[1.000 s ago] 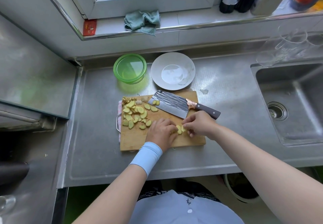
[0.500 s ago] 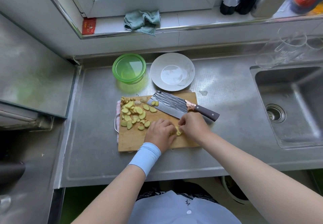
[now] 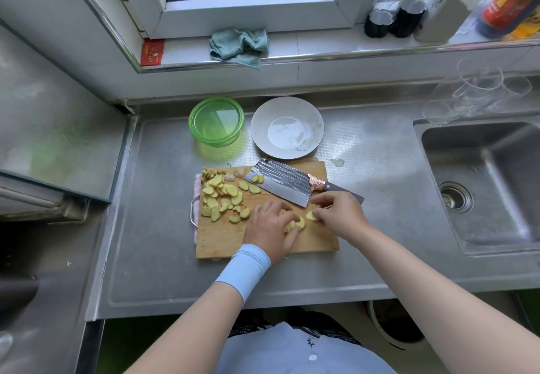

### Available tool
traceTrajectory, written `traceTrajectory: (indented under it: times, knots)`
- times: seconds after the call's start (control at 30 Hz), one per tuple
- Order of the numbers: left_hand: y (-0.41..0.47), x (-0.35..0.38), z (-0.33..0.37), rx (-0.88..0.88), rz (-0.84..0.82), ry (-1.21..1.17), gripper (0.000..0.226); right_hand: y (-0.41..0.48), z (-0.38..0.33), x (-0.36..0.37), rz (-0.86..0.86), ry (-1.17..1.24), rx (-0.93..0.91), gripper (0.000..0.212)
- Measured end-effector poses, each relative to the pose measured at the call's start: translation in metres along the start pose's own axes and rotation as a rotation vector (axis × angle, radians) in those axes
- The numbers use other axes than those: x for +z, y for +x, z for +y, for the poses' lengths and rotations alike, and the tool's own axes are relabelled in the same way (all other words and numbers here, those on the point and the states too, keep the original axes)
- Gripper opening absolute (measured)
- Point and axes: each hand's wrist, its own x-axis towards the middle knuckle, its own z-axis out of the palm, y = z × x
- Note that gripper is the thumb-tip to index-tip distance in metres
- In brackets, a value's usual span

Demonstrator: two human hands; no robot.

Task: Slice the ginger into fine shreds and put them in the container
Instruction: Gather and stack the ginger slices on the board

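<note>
Slices (image 3: 222, 195) of ginger lie in a loose heap just left of the left hand, on the far left part of the board (image 3: 216, 245), probably pushed there to be out of the way of the cutting. Beyond the heap and off the board, farther from the left hand, stands the container (image 3: 216, 121); I see no ginger in it, so I judge no shreds have gone in yet. The left hand (image 3: 267, 227), a band (image 3: 245, 265) at its wrist, rests on the board with fingers and thumb curled round a small stack (image 3: 295, 224) of slices. It seems to be squaring them up so that one run of cuts yields many shreds. Just right of it, the right hand (image 3: 340, 214) pinches one slice (image 3: 310, 215) between thumb and fingertips, close beside the stack, likely to lay it on. The hands are near each other but apart. The knife (image 3: 280, 185) lies flat just beyond both hands, blade toward the heap and handle partly hidden by the right hand, within easy reach; a couple of slices sit on the blade. A plate (image 3: 287, 128) sits beyond the knife, and a sink (image 3: 496, 169) lies well right of the right hand. Stacking looks to be the step in hand, with shredding not yet begun.
</note>
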Motion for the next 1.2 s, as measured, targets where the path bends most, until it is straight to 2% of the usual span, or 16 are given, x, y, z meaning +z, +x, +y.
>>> traceTrajectory:
  times: [0.07, 0.13, 0.2, 0.3, 0.43, 0.47, 0.57, 0.63, 0.8, 0.97, 1.2]
  knots:
    - [0.006, -0.007, 0.011, -0.163, -0.006, -0.145, 0.020, -0.004, -0.005, 0.001, -0.005, 0.288, 0.068, 0.021]
    - [0.015, -0.016, 0.024, -0.393, -0.069, -0.454, 0.014, -0.007, -0.010, 0.003, -0.016, 0.486, 0.109, 0.019]
    - [0.024, -0.021, 0.032, -0.580, -0.087, -0.691, 0.014, -0.009, -0.010, 0.004, -0.032, 0.560, 0.143, 0.015]
    - [0.031, -0.023, 0.032, -0.639, -0.072, -0.751, 0.019, -0.009, -0.005, 0.001, -0.063, 0.584, 0.196, 0.014]
    - [0.032, -0.020, 0.024, -0.597, -0.145, -0.718, 0.018, -0.007, 0.002, 0.000, -0.098, 0.612, 0.285, 0.013]
    - [0.031, -0.018, 0.020, -0.545, -0.175, -0.617, 0.021, -0.006, 0.004, 0.001, -0.093, 0.612, 0.299, 0.013]
    - [0.026, -0.015, 0.006, -0.232, -0.340, -0.122, 0.043, -0.001, 0.011, 0.004, -0.028, 0.581, 0.325, 0.015]
    - [0.023, -0.015, 0.001, -0.116, -0.407, 0.016, 0.054, 0.001, 0.016, 0.007, 0.021, 0.547, 0.337, 0.015]
    - [0.024, -0.010, 0.002, -0.061, -0.379, 0.051, 0.048, 0.001, 0.019, 0.020, 0.122, 0.518, 0.339, 0.016]
    - [0.022, -0.006, -0.002, -0.093, -0.342, -0.014, 0.044, -0.001, 0.017, 0.028, 0.155, 0.572, 0.363, 0.018]
    - [0.018, -0.001, -0.005, -0.100, -0.261, -0.041, 0.038, -0.006, 0.019, 0.038, 0.148, 0.515, 0.354, 0.017]
